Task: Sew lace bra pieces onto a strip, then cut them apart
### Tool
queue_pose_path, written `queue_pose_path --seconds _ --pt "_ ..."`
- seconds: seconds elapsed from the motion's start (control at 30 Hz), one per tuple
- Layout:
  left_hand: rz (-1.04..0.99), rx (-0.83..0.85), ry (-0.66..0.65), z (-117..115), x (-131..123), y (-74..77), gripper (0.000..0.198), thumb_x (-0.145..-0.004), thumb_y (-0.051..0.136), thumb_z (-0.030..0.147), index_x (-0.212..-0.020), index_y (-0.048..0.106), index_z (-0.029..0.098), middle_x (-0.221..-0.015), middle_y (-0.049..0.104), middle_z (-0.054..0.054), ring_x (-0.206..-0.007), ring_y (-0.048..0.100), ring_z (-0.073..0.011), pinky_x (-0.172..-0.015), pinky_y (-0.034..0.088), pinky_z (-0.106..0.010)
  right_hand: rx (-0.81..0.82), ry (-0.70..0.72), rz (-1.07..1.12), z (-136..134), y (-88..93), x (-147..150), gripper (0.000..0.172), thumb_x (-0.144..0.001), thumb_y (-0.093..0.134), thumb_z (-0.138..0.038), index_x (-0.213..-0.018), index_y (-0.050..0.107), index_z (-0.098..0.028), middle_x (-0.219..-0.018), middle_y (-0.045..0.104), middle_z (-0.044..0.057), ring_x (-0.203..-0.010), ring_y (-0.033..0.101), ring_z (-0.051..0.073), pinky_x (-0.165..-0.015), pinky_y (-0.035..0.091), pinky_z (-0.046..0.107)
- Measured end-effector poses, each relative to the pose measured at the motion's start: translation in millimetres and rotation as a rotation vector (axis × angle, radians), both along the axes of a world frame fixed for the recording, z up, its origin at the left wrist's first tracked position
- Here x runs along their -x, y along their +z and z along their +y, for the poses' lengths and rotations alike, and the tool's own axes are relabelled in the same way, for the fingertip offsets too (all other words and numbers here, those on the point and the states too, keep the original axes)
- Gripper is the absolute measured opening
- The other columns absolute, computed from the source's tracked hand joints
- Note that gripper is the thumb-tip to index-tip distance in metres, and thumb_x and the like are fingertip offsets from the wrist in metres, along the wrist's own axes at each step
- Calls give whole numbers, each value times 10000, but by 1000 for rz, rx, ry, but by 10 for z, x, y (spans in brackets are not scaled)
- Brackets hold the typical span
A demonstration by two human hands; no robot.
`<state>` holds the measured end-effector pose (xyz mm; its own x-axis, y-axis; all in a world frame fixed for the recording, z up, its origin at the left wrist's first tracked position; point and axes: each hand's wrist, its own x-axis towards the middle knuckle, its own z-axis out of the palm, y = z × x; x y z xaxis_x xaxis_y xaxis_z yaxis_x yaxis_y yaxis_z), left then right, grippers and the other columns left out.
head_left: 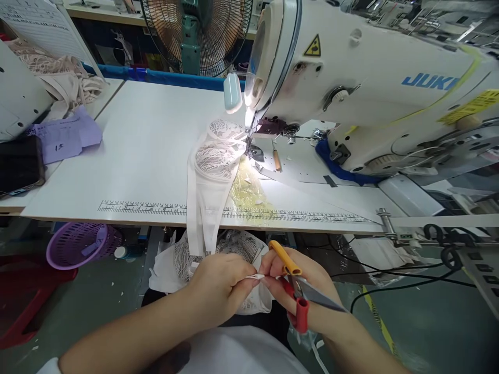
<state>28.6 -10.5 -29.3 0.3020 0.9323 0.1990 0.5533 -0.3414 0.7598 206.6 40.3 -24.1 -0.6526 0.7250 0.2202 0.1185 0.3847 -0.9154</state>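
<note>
A white lace bra [218, 161] lies partly on the sewing table, its upper end by the needle of the sewing machine [362, 72], and hangs over the front edge. More white lace bra parts [167, 267] rest on my lap behind my hands. My left hand [220, 283] is closed, pinching a thin white piece of the fabric between thumb and fingers. My right hand [300, 275] pinches the same piece from the other side. It also holds scissors [300, 291] with one yellow and one red handle, blades pointing back along my wrist.
A fan [195, 36] stands behind the table [144, 140], which has a ruler printed along its front edge. Purple paper slips [66, 137] and a dark phone [19, 163] lie at left. Below are a purple basket [78, 249] and a red stool [31, 301]. Black cables [390, 275] hang at right.
</note>
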Motion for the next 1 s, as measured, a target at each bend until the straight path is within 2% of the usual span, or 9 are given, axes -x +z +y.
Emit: queue_pose_path --seconds 0.17,0.37,0.5,0.6,0.67,0.77,0.87,0.93,1.0 --pt "19 11 5 -2 28 -24 301 -891 395 208 -639 552 163 -555 486 11 -517 462 -109 -486 327 -210 148 -24 -6 15 -35 15 179 -768 596 -125 -813 476 -249 -813 576 0 -707 554 158 -587 453 275" --pt "43 22 -6 -10 5 -23 334 -902 374 230 -613 532 171 -547 496 7 -513 462 -117 -492 336 -222 140 -61 -66 10 -60 31 129 -779 630 -202 -760 504 -223 -723 541 -7 -634 511 143 -590 466 280" --pt "-106 203 29 8 -16 17 257 -849 437 236 -636 564 170 -578 527 8 -539 494 -115 -512 367 -210 128 -121 -31 -38 -74 37 142 -788 594 -162 -767 473 -233 -759 538 2 -686 546 160 -589 464 280" --pt "-249 397 67 24 -20 40 278 -817 479 270 -567 531 159 -519 437 30 -492 413 -96 -455 315 -201 72 -136 11 -75 -75 52 163 -793 556 -112 -785 459 -244 -776 537 -3 -675 550 146 -578 453 269" --pt "-344 459 83 29 -27 44 304 -821 481 299 -564 547 150 -511 423 27 -493 393 -96 -447 305 -205 15 -145 15 -83 -70 70 181 -786 554 -94 -793 459 -249 -770 544 -11 -669 556 142 -576 446 262" --pt "-431 439 95 32 -36 42 309 -823 484 318 -587 580 144 -525 451 16 -508 406 -103 -463 326 -212 -19 -147 -4 -52 -67 93 181 -774 559 -92 -819 479 -248 -774 558 -10 -674 563 145 -588 454 266" --pt "-477 396 136 33 1 32 318 -817 502 311 -557 573 144 -500 410 27 -491 372 -92 -458 321 -207 54 -131 -36 18 -80 91 137 -776 587 -156 -834 490 -233 -789 589 10 -700 588 163 -605 477 280" --pt "-540 410 221 29 71 8 289 -798 551 329 -585 607 142 -505 436 26 -484 377 -87 -451 326 -201 100 -101 -76 55 -107 77 161 -756 641 -238 -821 495 -221 -827 621 33 -739 605 184 -627 490 298" --pt "-631 433 332 16 168 -30 263 -765 612 372 -644 651 142 -545 512 10 -492 419 -92 -446 348 -198 135 -60 -109 56 -155 68 256 -703 705 -321 -822 506 -213 -869 643 51 -764 612 199 -644 498 316"
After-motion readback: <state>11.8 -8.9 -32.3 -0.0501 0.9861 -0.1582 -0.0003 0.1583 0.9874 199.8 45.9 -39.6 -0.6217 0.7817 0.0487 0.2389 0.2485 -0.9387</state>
